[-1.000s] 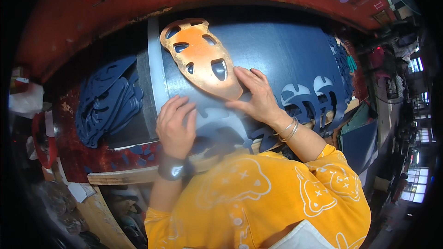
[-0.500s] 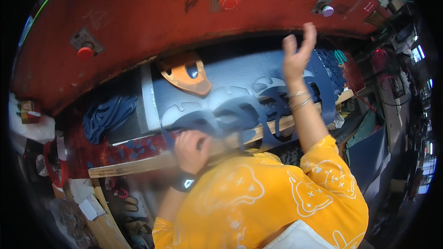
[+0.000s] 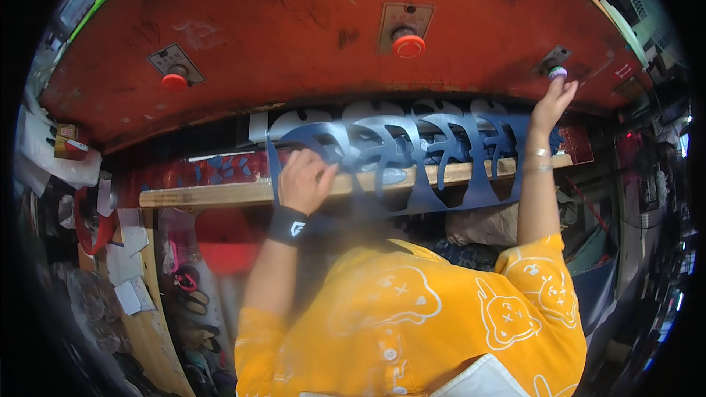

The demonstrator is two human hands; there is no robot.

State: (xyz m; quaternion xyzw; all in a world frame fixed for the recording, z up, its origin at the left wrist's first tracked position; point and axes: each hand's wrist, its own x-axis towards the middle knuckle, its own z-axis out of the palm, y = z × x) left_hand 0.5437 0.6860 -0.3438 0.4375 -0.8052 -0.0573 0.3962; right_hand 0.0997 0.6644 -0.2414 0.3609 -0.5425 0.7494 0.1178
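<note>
My right hand (image 3: 551,109) reaches up to a pale round push button (image 3: 557,72) on the red machine front, its fingertips at the button and its fingers stretched, holding nothing. My left hand (image 3: 304,181) is closed at the left part of a dark blue sheet (image 3: 423,192), fingers curled over it; the fingertips are partly hidden. Rows of curved cut-outs run through the sheet, which hangs over a wooden bar (image 3: 202,195) toward me. The far part of the sheet goes in under the red machine head (image 3: 287,37).
Two red push buttons, one at left (image 3: 175,79) and one in the middle (image 3: 408,44), stick out of the machine. Small blue scraps (image 3: 220,169) lie on the dark red ledge. At left are a small box (image 3: 70,142) on white plastic and papers (image 3: 134,294).
My right hand has moved from above the sheet to the pale button. My left hand stays at the sheet. The orange cutting die on the sheet is now out of sight; the view has shifted.
</note>
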